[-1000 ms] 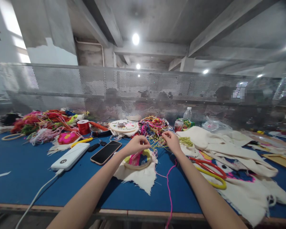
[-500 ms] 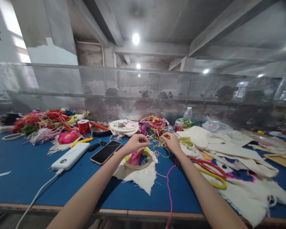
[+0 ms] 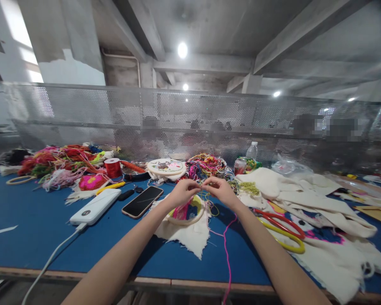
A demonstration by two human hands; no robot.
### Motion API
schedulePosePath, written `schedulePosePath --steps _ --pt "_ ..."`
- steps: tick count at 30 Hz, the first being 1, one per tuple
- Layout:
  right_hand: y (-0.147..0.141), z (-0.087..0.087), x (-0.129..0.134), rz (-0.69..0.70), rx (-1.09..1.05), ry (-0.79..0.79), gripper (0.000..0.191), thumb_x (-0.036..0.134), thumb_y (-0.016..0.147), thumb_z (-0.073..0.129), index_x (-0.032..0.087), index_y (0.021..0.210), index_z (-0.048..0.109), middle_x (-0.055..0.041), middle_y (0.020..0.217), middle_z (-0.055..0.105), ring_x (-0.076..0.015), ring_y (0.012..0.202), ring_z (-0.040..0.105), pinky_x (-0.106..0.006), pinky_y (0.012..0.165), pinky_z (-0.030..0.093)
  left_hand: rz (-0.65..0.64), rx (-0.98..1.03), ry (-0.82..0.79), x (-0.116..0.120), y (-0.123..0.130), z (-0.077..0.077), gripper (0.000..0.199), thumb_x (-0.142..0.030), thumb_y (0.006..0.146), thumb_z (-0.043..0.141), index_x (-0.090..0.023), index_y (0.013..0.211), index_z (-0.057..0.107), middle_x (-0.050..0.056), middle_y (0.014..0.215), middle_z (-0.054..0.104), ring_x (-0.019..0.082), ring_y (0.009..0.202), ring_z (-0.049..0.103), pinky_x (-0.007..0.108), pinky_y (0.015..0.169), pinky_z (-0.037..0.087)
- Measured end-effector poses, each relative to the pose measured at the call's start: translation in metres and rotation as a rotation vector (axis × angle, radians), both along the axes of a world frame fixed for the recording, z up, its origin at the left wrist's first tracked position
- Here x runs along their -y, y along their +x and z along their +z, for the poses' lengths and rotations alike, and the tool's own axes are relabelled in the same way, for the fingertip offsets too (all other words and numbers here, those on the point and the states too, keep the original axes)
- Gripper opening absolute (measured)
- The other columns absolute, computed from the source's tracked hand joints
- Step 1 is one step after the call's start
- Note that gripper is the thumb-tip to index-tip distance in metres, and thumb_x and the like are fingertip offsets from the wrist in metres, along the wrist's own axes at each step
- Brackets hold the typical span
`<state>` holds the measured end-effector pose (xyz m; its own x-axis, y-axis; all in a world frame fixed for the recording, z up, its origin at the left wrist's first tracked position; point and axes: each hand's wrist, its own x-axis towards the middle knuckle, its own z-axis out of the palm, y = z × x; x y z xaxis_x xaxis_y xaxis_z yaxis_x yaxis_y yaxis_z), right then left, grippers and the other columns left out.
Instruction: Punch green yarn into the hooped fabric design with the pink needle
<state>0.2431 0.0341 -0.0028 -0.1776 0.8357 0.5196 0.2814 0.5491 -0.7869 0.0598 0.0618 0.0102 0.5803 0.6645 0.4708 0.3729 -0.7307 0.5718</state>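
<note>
My left hand (image 3: 184, 193) and my right hand (image 3: 221, 191) are pinched closed, fingertips meeting above the far edge of an embroidery hoop. What sits in the pinch is too fine to make out; loops of yellow-green yarn (image 3: 214, 207) hang just below my right fingers. The embroidery hoop (image 3: 187, 223) lies under my left hand, which hides part of it. It frames white cloth (image 3: 190, 239) with frayed edges, worked in pink, blue and yellow-green. A strand of bright pink yarn (image 3: 227, 256) runs from beside the hoop over the table's front edge.
Left of the hoop lie a phone (image 3: 142, 202), a white power bank (image 3: 96, 206) with a cable, and a red thread spool (image 3: 113, 168). Scissors with red and yellow handles (image 3: 288, 245) rest on cloth at right. Tangled yarn (image 3: 206, 166) and another hoop (image 3: 165, 166) stand behind.
My hands were apart half a second ago; now their fingertips have come together, the right hand having moved left. The hoop lies in the same place on the table.
</note>
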Motion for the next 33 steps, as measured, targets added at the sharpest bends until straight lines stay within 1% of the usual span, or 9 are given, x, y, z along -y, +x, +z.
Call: schedulePosePath --steps 3,5,7,10,14,19,24,28,33 --pt "-0.002 -0.002 -0.001 0.004 -0.023 -0.017 0.027 0.044 0.071 0.067 0.017 0.075 0.064 0.0023 0.061 0.056 -0.0085 0.044 0.04 -0.023 0.043 0.032 -0.035 0.007 -0.068 0.001 0.001 -0.001 0.02 -0.022 0.078 0.056 -0.013 0.087 0.072 0.002 0.071 0.066 0.013 0.063 0.055 0.023 0.059 0.039" --pt "-0.003 -0.002 -0.001 0.004 -0.035 -0.023 0.027 0.044 0.071 0.067 0.018 0.075 0.064 0.0029 0.059 0.055 -0.0087 0.044 0.041 -0.023 0.044 0.033 -0.051 0.022 -0.105 0.001 0.001 -0.002 0.021 -0.026 0.078 0.058 -0.013 0.087 0.072 0.003 0.072 0.067 0.013 0.063 0.056 0.022 0.059 0.041" --pt "-0.005 -0.003 0.0 0.003 -0.044 -0.028 0.027 0.045 0.071 0.067 0.018 0.074 0.063 0.0027 0.059 0.056 -0.0089 0.044 0.041 -0.023 0.044 0.033 -0.05 0.039 -0.122 0.001 0.001 -0.002 0.023 -0.032 0.077 0.061 -0.012 0.084 0.072 0.003 0.07 0.067 0.012 0.061 0.055 0.022 0.057 0.04" --pt "-0.007 -0.005 -0.001 0.004 -0.048 -0.044 0.029 0.046 0.07 0.067 0.017 0.075 0.063 0.0025 0.058 0.055 -0.0086 0.043 0.041 -0.023 0.042 0.032 -0.019 0.054 -0.116 0.001 0.002 -0.002 0.027 -0.037 0.074 0.065 -0.011 0.075 0.071 0.001 0.061 0.062 0.01 0.055 0.049 0.022 0.053 0.036" --pt "-0.007 -0.007 -0.004 -0.007 -0.037 -0.056 0.031 0.047 0.07 0.066 0.016 0.074 0.065 0.0028 0.054 0.054 -0.0084 0.042 0.04 -0.022 0.041 0.032 -0.005 0.03 -0.091 0.001 0.002 -0.002 0.028 -0.037 0.073 0.065 -0.011 0.067 0.069 0.0 0.056 0.058 0.01 0.054 0.046 0.022 0.053 0.033" --pt "-0.006 -0.008 -0.005 -0.053 -0.026 -0.035 0.027 0.043 0.071 0.065 0.017 0.071 0.065 0.0023 0.054 0.055 -0.0092 0.042 0.042 -0.023 0.043 0.035 -0.032 -0.014 -0.09 0.0 0.0 0.0 0.025 -0.035 0.074 0.062 -0.012 0.071 0.07 0.001 0.061 0.061 0.012 0.058 0.049 0.023 0.055 0.035" --pt "-0.005 -0.008 -0.005 -0.109 -0.028 -0.006 0.026 0.043 0.072 0.063 0.018 0.073 0.064 0.0008 0.058 0.057 -0.0107 0.043 0.043 -0.024 0.042 0.035 -0.107 -0.045 -0.138 0.001 -0.001 -0.002 0.021 -0.031 0.074 0.061 -0.012 0.072 0.07 0.001 0.061 0.061 0.012 0.059 0.051 0.022 0.056 0.037" --pt "0.003 -0.006 -0.008 -0.185 -0.059 0.023 0.027 0.045 0.073 0.061 0.018 0.075 0.064 0.001 0.056 0.056 -0.0119 0.043 0.045 -0.024 0.043 0.036 -0.185 -0.069 -0.187 0.006 0.002 -0.005 0.019 -0.031 0.073 0.062 -0.013 0.072 0.07 0.0 0.062 0.061 0.012 0.06 0.052 0.021 0.055 0.038" --pt "0.009 -0.006 -0.012 -0.219 -0.071 0.042 0.027 0.045 0.073 0.062 0.018 0.075 0.064 0.0015 0.054 0.056 -0.0122 0.042 0.045 -0.025 0.043 0.037 -0.199 -0.049 -0.206 0.006 0.002 -0.004 0.022 -0.033 0.074 0.062 -0.013 0.074 0.069 0.0 0.063 0.061 0.011 0.06 0.052 0.022 0.056 0.038"
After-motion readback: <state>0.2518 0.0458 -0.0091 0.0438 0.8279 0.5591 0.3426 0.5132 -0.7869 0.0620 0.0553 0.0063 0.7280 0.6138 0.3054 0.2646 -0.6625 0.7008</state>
